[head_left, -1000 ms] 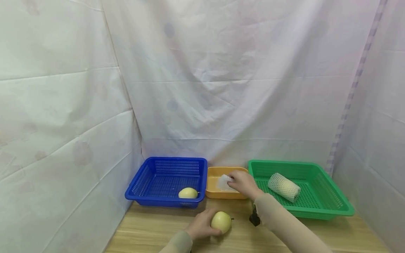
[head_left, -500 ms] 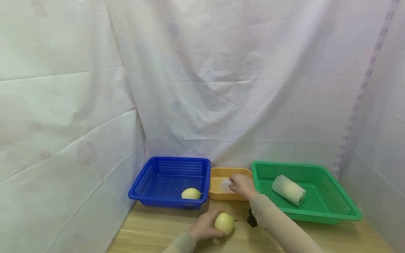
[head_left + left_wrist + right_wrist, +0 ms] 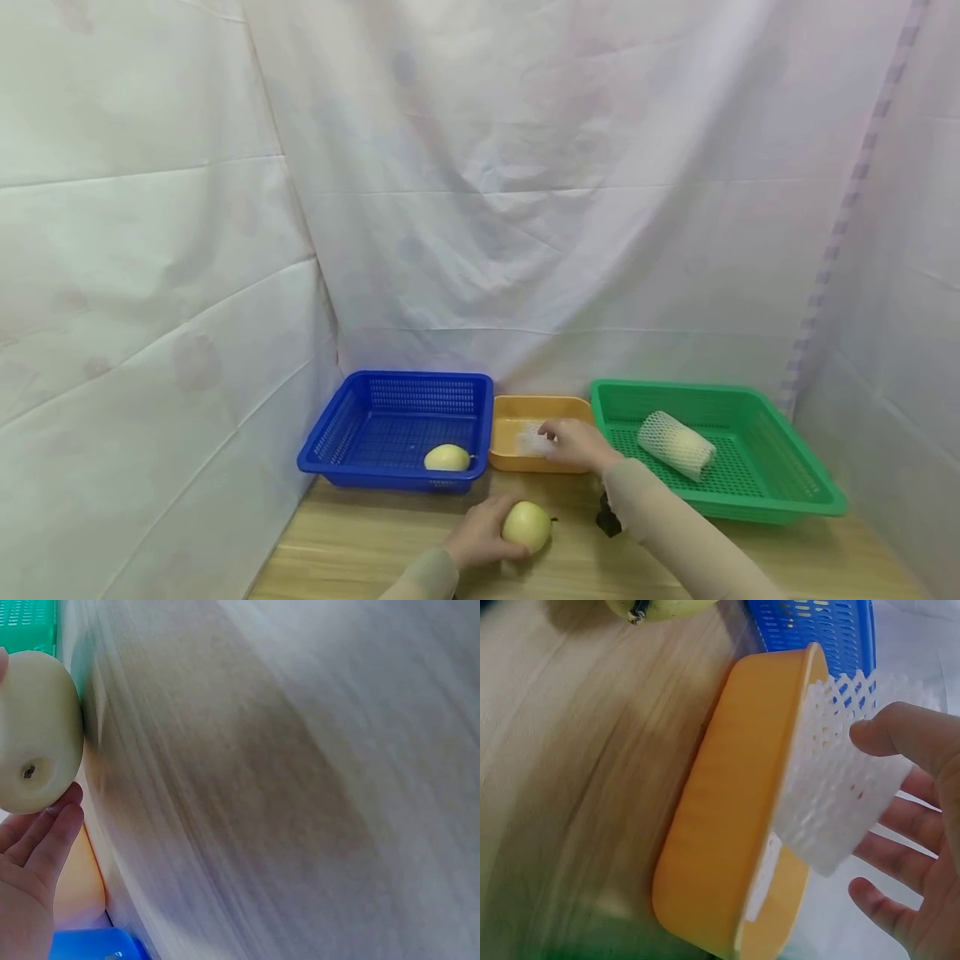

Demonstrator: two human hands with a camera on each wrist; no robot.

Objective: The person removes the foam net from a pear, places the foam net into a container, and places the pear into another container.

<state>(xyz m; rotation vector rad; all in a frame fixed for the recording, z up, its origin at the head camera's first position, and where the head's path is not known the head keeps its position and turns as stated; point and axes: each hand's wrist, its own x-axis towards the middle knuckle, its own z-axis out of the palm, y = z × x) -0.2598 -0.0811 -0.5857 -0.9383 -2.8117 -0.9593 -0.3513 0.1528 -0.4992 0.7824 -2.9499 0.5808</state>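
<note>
My left hand [image 3: 483, 533] grips a round yellow-green pear [image 3: 527, 527] on the table in front of the baskets. In the left wrist view, the fingertips [image 3: 64, 817] lie along the underside of the pear [image 3: 37, 735], near its stem-like hollow. My right hand [image 3: 576, 443] is over the orange tray [image 3: 543, 464], pinching a white foam net sleeve [image 3: 532, 440]. Seen from the right wrist, the thumb presses the flattened sleeve [image 3: 840, 772] against the fingers behind it, at the tray's rim. Another white piece [image 3: 763, 877] shows inside the tray.
To the left stands a blue basket [image 3: 390, 479] containing a pear [image 3: 447, 457]. On the right, a green basket [image 3: 780, 467] holds a pear in a foam net sleeve [image 3: 677, 444]. The orange tray sits between both baskets. Pale cloth [image 3: 480, 208] hangs behind and at both sides.
The right hand stays over the orange tray, shifting slightly, and the foam net's visible shape changes under its fingers. The left hand keeps its hold on the pear. The head view sways a little.
</note>
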